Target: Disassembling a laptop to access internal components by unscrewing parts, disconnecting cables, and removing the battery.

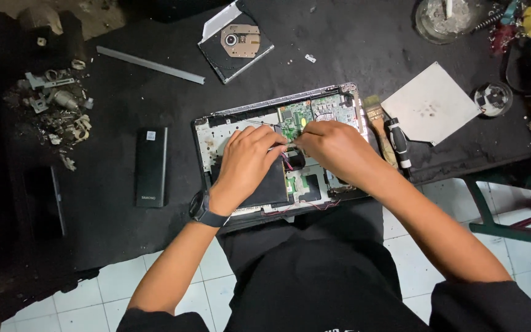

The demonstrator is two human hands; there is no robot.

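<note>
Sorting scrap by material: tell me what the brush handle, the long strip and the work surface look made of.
Brush handle: pale tan and matte, likely bare wood. Long strip: grey, straight, dull sheen, probably metal, possibly plastic. Work surface: black, speckled with dust and non-reflective, seemingly a rubber or fabric mat.

Both arms are bare and reach up toward 12 o'clock. The left hand (247,161) lies palm down with its fingers (273,149) curled. The right hand (334,149) comes in from 4 o'clock, fingers pinched together. The two hands' fingertips almost touch.
</note>
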